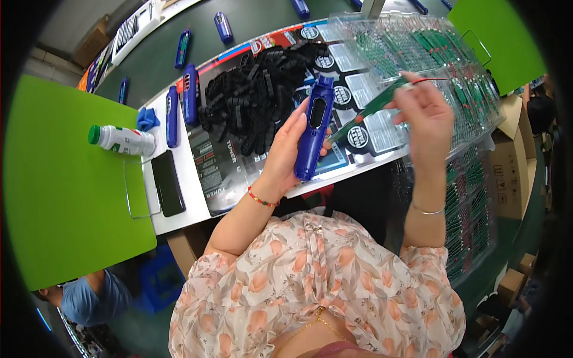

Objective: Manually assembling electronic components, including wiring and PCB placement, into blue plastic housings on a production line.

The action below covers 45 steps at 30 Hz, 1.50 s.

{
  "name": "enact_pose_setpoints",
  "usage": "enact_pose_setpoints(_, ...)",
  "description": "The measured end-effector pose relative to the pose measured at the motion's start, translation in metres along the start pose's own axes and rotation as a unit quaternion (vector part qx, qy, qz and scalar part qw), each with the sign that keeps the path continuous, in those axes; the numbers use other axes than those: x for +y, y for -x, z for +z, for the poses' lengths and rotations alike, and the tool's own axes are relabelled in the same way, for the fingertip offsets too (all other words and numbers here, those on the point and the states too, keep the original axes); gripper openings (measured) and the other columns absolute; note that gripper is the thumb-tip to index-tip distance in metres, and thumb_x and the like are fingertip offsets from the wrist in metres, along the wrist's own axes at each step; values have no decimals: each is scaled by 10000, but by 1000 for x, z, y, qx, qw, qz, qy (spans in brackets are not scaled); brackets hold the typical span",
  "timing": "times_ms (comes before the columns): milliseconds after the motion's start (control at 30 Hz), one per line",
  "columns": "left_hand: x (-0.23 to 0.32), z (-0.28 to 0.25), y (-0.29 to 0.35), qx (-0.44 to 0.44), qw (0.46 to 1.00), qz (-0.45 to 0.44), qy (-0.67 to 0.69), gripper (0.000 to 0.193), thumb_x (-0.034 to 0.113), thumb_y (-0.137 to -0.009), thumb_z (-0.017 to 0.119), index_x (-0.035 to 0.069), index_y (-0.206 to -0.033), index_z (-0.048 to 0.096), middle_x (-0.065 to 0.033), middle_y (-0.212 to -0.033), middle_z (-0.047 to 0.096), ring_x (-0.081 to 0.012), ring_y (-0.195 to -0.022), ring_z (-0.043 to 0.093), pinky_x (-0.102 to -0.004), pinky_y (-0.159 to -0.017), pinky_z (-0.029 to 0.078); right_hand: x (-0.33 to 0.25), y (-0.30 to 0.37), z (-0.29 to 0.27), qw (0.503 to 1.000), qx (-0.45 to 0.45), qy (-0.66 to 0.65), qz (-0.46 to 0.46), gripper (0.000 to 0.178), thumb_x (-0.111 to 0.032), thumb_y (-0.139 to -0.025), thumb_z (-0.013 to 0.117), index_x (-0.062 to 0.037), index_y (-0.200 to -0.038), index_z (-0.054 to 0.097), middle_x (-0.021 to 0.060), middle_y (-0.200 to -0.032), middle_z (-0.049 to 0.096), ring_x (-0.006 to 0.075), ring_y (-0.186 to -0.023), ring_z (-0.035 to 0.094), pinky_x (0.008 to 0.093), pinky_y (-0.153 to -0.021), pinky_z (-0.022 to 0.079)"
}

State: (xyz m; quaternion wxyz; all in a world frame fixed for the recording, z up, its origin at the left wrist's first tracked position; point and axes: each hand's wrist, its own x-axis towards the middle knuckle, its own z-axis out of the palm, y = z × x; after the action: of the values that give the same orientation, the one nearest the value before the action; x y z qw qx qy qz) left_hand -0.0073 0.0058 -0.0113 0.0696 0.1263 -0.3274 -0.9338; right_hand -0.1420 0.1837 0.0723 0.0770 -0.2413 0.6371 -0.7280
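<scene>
Head view: two bare hands at work above the near edge of a worktable [202,204].
Left hand: the left hand [285,145] wraps a dark blue plastic housing [308,146], thumb along its left side, fingertips showing at its right side.
Right hand: the right hand [425,113] pinches a long green circuit board [377,104] near its upper end between thumb and fingers, the other fingers loosely curled; a red wire [431,79] sticks out to the right past them.
Housing axis: lengthwise from near edge toward far edge, top leaning slightly right, oval opening facing up.
Board axis: slanted, from the right hand down-left toward the housing's right side.
Gap: the board's lower end lies just beside the left fingertips; whether it touches them cannot be told.
Nearer hand: the left, for that lower end; the right, for the upper.
Left of housing: a heap of black plastic parts [256,95] on the surface.
Right side of surface: clear trays [351,22] of green boards.
Left edge of surface: a black smartphone [168,183].
</scene>
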Motion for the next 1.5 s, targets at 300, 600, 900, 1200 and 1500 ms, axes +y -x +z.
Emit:
enact_pose_setpoints(300,5,-4,10,-19,1000,-8,-8,470,217,-1042,433,134,-1495,340,-99,-1097,643,-170,-763,659,-283,-656,565,29,24,45,995,-74,-32,51,275,17,-886,646,23,-1160,626,38,-833,678,76,-724,663,163,-517,461)
enact_pose_setpoints(600,4,-5,10,-19,1000,1,-20,468,202,-1038,445,140,-1493,353,-90,-1086,652,-157,-736,659,-281,-642,571,37,26,46,993,-90,-45,63,264,6,-886,656,20,-1149,631,48,-843,690,79,-727,669,161,-507,451)
enact_pose_setpoints(900,4,-7,10,-31,999,-7,-10,468,212,-1036,453,146,-1490,359,-87,-1074,668,-160,-754,667,-281,-666,580,43,28,46,992,-104,-39,65,263,-2,-889,656,28,-1149,626,58,-863,698,89,-728,676,167,-506,456)
enact_pose_setpoints(1200,4,-8,10,-40,998,-8,-40,527,271,-1029,461,126,-1511,307,-131,-1075,634,-189,-778,636,-296,-678,544,44,25,46,990,-122,-22,73,237,-21,-891,660,22,-1123,636,54,-858,700,75,-716,669,156,-475,428)
enact_pose_setpoints(1500,3,-13,10,-35,999,-1,-36,494,237,-1029,467,125,-1495,347,-123,-1087,636,-183,-784,638,-302,-675,551,39,19,49,983,-135,-2,122,229,-49,-885,677,11,-1105,654,68,-790,709,49,-655,644,148,-448,395)
